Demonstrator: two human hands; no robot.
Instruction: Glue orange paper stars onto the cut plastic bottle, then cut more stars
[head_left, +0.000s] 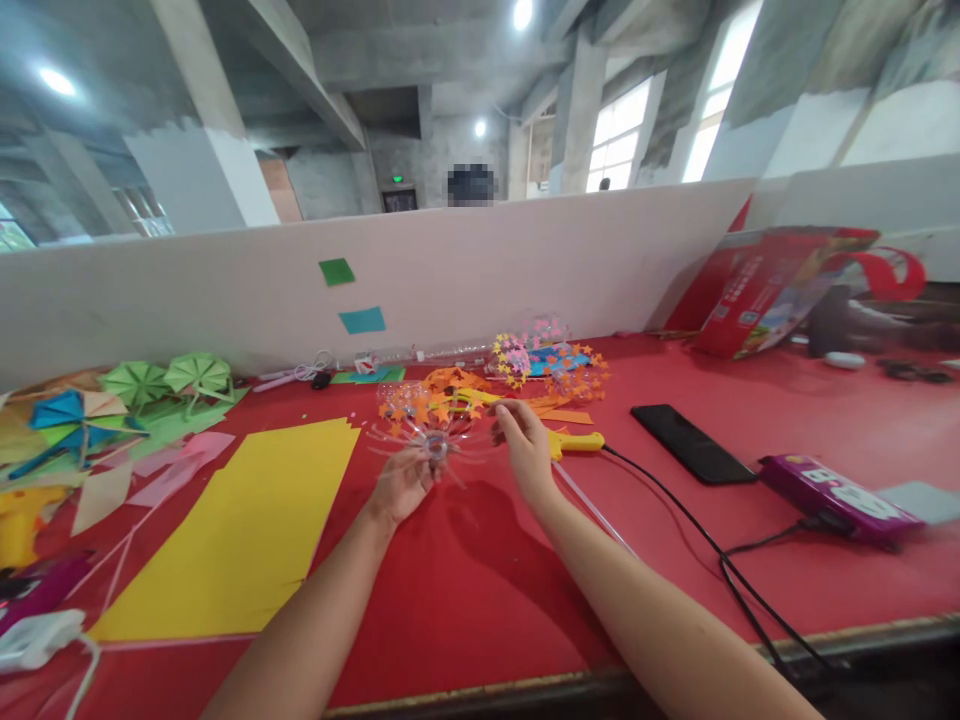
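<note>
My left hand point(405, 485) is closed around the neck of a clear plastic bottle piece point(436, 447), cut into thin strips that fan outward. Orange paper stars point(409, 412) show at the far ends of several strips. To the right, my right hand point(525, 445) is raised beside the strips with thumb and fingers pinched together; whatever is between them is too small or hidden to name. Just behind that hand a yellow glue gun point(577, 443) lies on the red table point(465, 600), its black cord running right.
Yellow paper sheets point(255, 520) lie left, near folded green paper umbrellas point(196, 375). More star-tipped plastic pieces point(577, 378) stand at the back by a white partition point(450, 270). A black phone point(694, 443), a purple power strip point(836, 500) and a red bag point(772, 290) are right.
</note>
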